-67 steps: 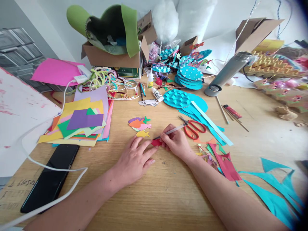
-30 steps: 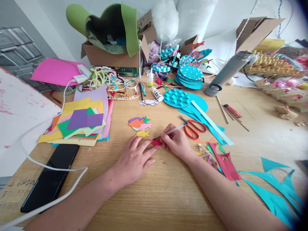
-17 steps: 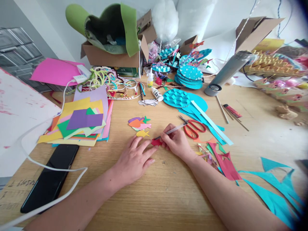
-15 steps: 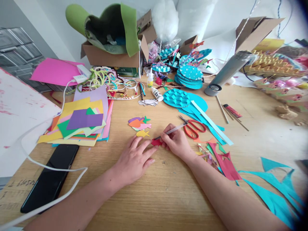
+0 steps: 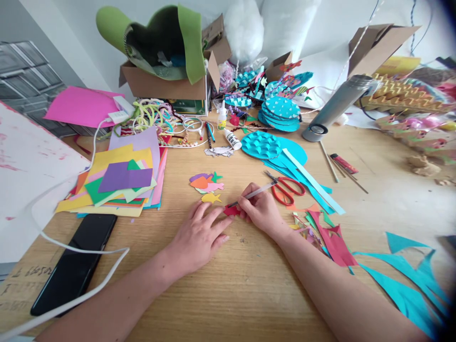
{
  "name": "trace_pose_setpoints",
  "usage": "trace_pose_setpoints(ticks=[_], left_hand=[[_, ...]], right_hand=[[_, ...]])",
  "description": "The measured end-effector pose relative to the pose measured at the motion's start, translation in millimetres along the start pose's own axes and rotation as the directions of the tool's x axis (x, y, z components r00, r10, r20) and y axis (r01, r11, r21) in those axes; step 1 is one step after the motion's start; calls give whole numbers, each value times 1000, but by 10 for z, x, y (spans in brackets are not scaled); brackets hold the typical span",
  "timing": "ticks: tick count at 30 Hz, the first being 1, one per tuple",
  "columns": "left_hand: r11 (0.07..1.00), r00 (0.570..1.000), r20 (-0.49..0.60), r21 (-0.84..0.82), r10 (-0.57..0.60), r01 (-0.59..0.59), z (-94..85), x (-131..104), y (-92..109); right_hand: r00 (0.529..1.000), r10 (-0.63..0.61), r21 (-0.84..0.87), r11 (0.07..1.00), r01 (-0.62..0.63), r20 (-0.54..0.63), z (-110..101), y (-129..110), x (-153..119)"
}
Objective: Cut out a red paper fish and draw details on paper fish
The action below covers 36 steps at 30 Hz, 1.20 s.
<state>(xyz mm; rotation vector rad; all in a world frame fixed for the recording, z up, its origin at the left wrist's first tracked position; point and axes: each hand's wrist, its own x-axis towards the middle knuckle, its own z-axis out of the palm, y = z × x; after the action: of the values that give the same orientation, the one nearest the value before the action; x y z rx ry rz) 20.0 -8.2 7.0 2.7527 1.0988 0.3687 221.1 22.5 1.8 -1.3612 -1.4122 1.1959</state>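
Left hand (image 5: pixel 199 235): resting on the bench (image 5: pixel 228 294), its grip spreading loose, fingertips touching a red paper piece (image 5: pixel 231 211), presumably keeping it from sliding. Right hand (image 5: pixel 261 209): its grip is pinching a pen (image 5: pixel 261 189) low, probably for control, and holding the tip at the paper's far edge. Red paper piece: lying between both hands, partly hiding beneath the right hand's fingers, the yellow paper fish (image 5: pixel 211 197) sitting near.

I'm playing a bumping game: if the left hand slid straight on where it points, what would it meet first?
Probably the red paper, which the left hand seems to touch, then the right hand just past it. The yellow fish is close too, so it might get brushed.
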Motion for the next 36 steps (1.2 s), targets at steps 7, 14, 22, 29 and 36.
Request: trace_pose_setpoints(ticks=[7, 14, 22, 29, 36], left_hand=[[1000, 1000, 1, 3, 2, -2, 1, -1, -1], [1000, 1000, 10, 1, -4, 4, -14, 0, 13], [1000, 1000, 0, 5, 4, -4, -3, 4, -5], [1000, 1000, -8, 2, 7, -7, -6, 2, 1], [1000, 1000, -1, 6, 5, -5, -6, 3, -3]], right_hand=[[1000, -16, -9, 1000, 16, 1, -3, -10, -6], [1000, -3, -11, 1000, 2, -2, -2, -1, -5], [1000, -11, 5, 1000, 11, -4, -4, -14, -5], [1000, -1, -10, 1000, 1, 1, -9, -12, -6], [1000, 12, 1, 1000, -12, -6, -6, -20, -9]])
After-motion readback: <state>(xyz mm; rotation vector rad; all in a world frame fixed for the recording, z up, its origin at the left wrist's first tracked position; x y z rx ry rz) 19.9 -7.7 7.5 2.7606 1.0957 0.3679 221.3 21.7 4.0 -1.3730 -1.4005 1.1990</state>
